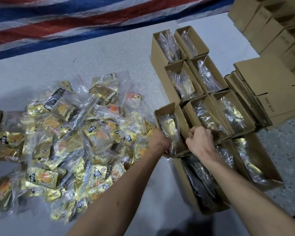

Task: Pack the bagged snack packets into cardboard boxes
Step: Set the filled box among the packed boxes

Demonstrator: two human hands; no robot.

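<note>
Left hand (161, 142): blurred, fingers curled round the near left corner of a narrow open box (167, 109). Right hand (200, 139): closed into a fist over the top edge of the same box's right wall. The 2 hands were close together, with the box clamped between them.

Inside that box: 1 clear bag of snack packets (170, 128), lying lengthwise and already below the rim. Flaps not yet closed.

Step in hand, as I judged it: seating this loaded box against the filled boxes (160, 53) just to its right. They stood in 2 columns, at least 8 of them, each showing a bag and all open at the top.

Left of the hands: a large pile of bagged packets (66, 133), gold and black wrappers in clear bags, spread on the grey sheet (41, 70). Most of the job remained.

Further right: a stack of flat cartons (266, 80). Beyond it, erected empty boxes (255, 16). A striped tarp (58, 23) lay along the far edge.

Next move calls for letting go once the box sits square, then taking 1 empty box and 1 bag from the pile. The bags are slippery and tangled, so lift 1 cleanly.
</note>
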